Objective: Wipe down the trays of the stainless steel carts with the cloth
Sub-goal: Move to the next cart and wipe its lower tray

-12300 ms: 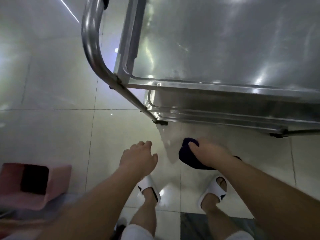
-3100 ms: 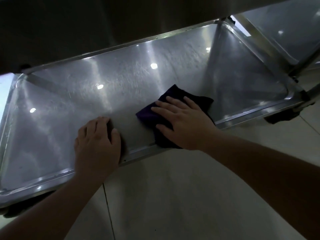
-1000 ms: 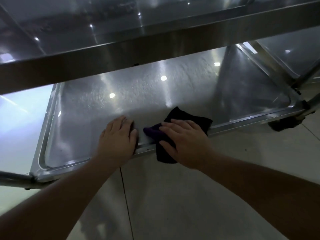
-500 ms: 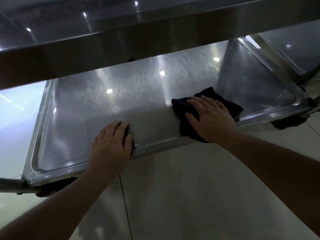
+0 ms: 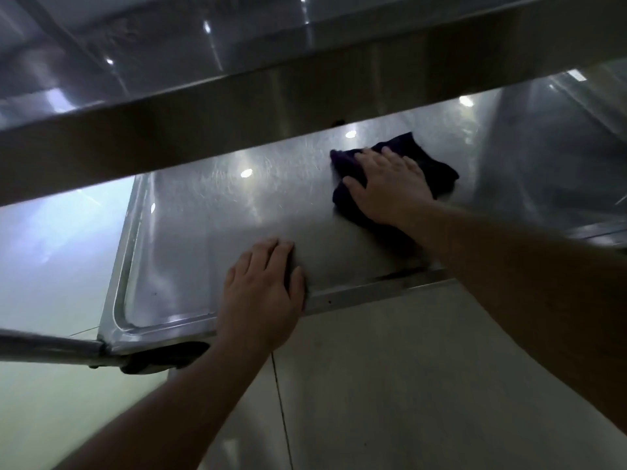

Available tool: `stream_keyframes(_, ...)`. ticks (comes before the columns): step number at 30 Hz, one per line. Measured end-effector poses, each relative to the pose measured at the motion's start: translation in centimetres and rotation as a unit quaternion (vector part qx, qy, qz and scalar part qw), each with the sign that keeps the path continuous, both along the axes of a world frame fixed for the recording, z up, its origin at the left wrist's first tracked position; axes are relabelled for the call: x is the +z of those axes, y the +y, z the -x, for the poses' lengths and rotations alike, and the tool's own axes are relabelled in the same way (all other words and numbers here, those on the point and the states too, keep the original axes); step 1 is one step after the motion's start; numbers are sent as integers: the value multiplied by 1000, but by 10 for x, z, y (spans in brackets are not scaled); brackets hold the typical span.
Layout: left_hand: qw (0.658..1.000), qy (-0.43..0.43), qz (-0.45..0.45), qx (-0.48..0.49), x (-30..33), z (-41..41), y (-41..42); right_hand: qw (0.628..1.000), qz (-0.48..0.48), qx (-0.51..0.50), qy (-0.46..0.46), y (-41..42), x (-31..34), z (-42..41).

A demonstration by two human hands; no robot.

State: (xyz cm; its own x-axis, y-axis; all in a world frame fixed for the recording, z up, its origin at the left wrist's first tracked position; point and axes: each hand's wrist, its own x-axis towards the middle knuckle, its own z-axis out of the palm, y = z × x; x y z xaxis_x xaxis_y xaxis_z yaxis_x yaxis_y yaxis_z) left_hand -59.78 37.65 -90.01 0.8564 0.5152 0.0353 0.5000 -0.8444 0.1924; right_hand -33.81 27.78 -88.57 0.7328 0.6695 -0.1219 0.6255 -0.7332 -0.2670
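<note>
Cloth point(image 5: 437, 171): dark purple, folded; lies flat on the lower tray point(image 5: 210, 228), toward its far right part, partly covered by the right hand point(image 5: 390, 188)
Right hand: palm down on the cloth; fingers point(image 5: 368, 157) straight and spread, pressing it against the steel, gripping nothing
Left hand point(image 5: 261, 293): rests on the tray's near rim, palm down; fingers relaxed and laid flat on the tray floor just inside the edge, holding nothing; well apart from the cloth
Lower tray: scratched stainless steel with raised rim, reflecting round lights; rounded corner at the near left
Upper tray point(image 5: 305, 93): its front edge crosses the view above both hands
Floor point(image 5: 390, 385): pale glossy tiles below the cart
</note>
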Motion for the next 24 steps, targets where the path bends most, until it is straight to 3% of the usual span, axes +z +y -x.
stream_keyframes(3,998,-21,42,29,4,-1,0,993,-28,110,-5,-4,-2,43)
stream_keyframes(7,980,-95,162,72,13,-3,6,976,-35,213,9,-37,-1,99)
stream_keyframes(11,971,-45,228,48,31,0,11,971,-13,239,-32,-66,11,131)
stream_keyframes(14,975,-3,220,16,43,9,12,971,7,232,-54,-70,26,151)
stream_keyframes(20,979,5,203,-13,63,36,21,972,78,189,115,-47,70,142)
stream_keyframes(24,971,26,238,3,89,58,22,963,113,93,225,-41,105,152)
